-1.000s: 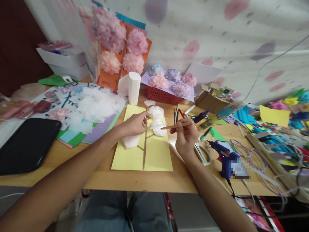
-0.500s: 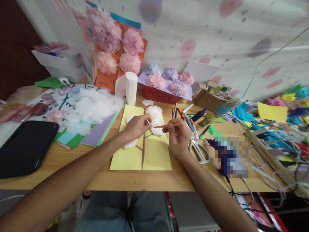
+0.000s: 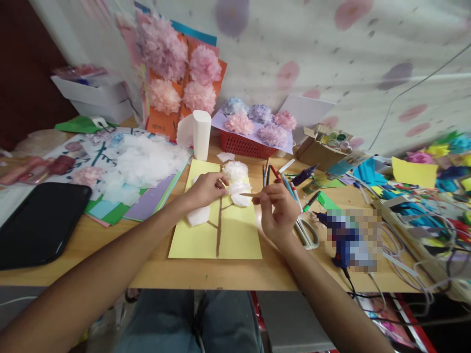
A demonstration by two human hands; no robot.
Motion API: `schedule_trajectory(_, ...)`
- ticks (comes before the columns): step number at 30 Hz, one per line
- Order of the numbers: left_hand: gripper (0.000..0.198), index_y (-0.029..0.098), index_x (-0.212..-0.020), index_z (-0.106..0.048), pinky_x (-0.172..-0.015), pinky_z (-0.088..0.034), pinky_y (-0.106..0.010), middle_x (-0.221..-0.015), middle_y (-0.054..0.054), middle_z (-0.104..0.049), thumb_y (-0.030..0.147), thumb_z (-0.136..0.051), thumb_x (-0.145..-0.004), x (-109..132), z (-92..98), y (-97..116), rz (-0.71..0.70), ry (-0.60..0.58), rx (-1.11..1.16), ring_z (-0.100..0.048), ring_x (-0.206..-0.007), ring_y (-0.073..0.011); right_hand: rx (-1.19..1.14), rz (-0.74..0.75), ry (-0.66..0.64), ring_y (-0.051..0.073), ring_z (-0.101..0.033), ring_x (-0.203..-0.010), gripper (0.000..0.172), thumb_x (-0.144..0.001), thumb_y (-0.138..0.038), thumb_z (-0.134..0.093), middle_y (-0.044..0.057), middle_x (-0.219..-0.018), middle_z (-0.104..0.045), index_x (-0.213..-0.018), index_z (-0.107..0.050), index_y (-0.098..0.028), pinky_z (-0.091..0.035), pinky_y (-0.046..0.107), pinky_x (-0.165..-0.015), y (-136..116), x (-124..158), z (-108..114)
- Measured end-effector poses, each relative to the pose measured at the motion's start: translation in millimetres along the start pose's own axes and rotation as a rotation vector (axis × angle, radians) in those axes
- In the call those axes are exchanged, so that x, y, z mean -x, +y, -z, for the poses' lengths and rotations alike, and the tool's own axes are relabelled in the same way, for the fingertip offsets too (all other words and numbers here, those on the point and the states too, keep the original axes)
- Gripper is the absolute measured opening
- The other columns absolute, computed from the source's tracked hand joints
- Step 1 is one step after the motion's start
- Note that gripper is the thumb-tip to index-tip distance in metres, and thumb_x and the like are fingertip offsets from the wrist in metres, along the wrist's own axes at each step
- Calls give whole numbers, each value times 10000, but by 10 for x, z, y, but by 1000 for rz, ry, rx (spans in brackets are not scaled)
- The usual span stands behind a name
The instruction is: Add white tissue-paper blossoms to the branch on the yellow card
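Yellow paper (image 3: 239,235) lies on the table with a brown trunk and branches drawn on it. A fluffy white tissue flower (image 3: 236,170) is near its top right, with a partly layered white tissue piece (image 3: 240,195) just below. My left hand (image 3: 208,189) is over the upper paper, fingertips pinched at the left edge of that piece; what they hold is too small to make out. My right hand (image 3: 278,211) grips a thin wooden stick (image 3: 253,195), its tip by the tissue. Another white tissue piece (image 3: 198,215) lies under my left wrist.
A white roll-like object (image 3: 201,135) stands behind the paper. Scissors (image 3: 307,233), markers (image 3: 290,189) and a blue glue gun (image 3: 342,240) lie at the right. White tissue sheets (image 3: 147,159) and a black tray (image 3: 40,225) are at the left.
My right hand has moved slightly right, drawing the stick back from my left fingertips. My left hand has risen a little and stays pinched near the tissue.
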State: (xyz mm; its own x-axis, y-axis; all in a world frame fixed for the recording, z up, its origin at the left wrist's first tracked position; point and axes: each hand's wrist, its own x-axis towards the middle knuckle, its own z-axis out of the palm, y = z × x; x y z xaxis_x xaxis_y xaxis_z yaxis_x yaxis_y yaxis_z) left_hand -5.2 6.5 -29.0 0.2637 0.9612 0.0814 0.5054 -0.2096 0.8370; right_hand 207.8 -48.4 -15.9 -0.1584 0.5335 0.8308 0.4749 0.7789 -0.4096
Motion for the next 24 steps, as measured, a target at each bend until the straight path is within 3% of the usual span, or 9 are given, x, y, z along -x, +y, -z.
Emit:
schedule_trajectory(3, 214, 162, -945, -696, -659, -505, -277, -857, -65, -752, 242, -701, -747, -23, 53, -43, 32, -19, 4, -699, -808, -214, 169, 252, -346, 166, -661, -776, 169, -928, -64, -512, 81, -927, -687, -988, -586, -203, -538, 282, -632, -189, 92, 108)
schedule_trajectory(6, 207, 163, -920, -690, -642, -499, -276, -808, -57, -740, 251, -700, -733, -44, 101, -80, 38, -40, 47, -690, -769, -206, 313, 494, -626, 167, -663, -796, 146, -965, -93, -492, 88, -915, -687, -1009, -605, -175, -522, 262, -625, -338, 230, 123)
schedule_trajectory(10, 188, 165, -854, -641, -603, -485, -265, -726, -32, -692, 268, -707, -711, -44, 182, -54, 50, -82, 206, -659, -692, -180, 344, 408, -786, 200, -682, -921, 219, -981, -71, -423, 112, -974, -701, -1053, -615, -147, -570, 295, -732, -455, 325, 143)
schedule_trajectory(13, 206, 178, -805, -576, -557, -468, -243, -706, -1, -628, 301, -711, -708, -26, 229, 19, 17, -31, 327, -615, -655, -150, 357, 237, -646, 237, -661, -1130, 314, -946, -54, -434, 121, -1125, -711, -1185, -602, -170, -573, 356, -896, -512, 391, 390)
schedule_trajectory(14, 213, 182, -790, -557, -544, -462, -235, -702, 9, -605, 310, -708, -711, -21, 233, 44, -3, 5, 355, -594, -641, -138, 379, 143, -527, 230, -668, -1121, 302, -939, -68, -466, 112, -1123, -715, -1173, -611, -191, -569, 354, -909, -519, 439, 526)
schedule_trajectory(17, 218, 189, -780, -533, -528, -449, -222, -699, 22, -560, 330, -691, -731, -11, 211, 99, -58, 100, 419, -553, -629, -121, 586, -255, 30, 241, -698, -940, 139, -938, -215, -570, 102, -991, -715, -1055, -645, -201, -564, 389, -845, -479, 658, 985)
schedule_trajectory(19, 209, 189, -796, -541, -536, -454, -225, -720, 18, -558, 339, -679, -747, -4, 183, 118, -86, 119, 439, -552, -648, -123, 714, -554, 263, 247, -677, -842, 243, -923, -381, -598, 115, -982, -688, -1048, -648, -178, -555, 410, -783, -403, 809, 1231)
schedule_trajectory(21, 205, 186, -808, -558, -551, -459, -228, -746, 11, -560, 347, -676, -762, 9, 162, 127, -117, 103, 433, -550, -668, -124, 769, -695, 245, 284, -648, -883, 421, -857, -530, -624, 136, -1006, -673, -1059, -652, -162, -528, 457, -815, -313, 904, 1365)
schedule_trajectory(24, 227, 185, -850, -576, -572, -462, -233, -791, 0, -586, 353, -702, -764, 32, 154, 126, -151, 11, 412, -564, -703, -131, 795, -792, 165, 305, -618, -942, 520, -793, -606, -627, 154, -1060, -658, -1062, -647, -161, -490, 476, -874, -203, 922, 1385)
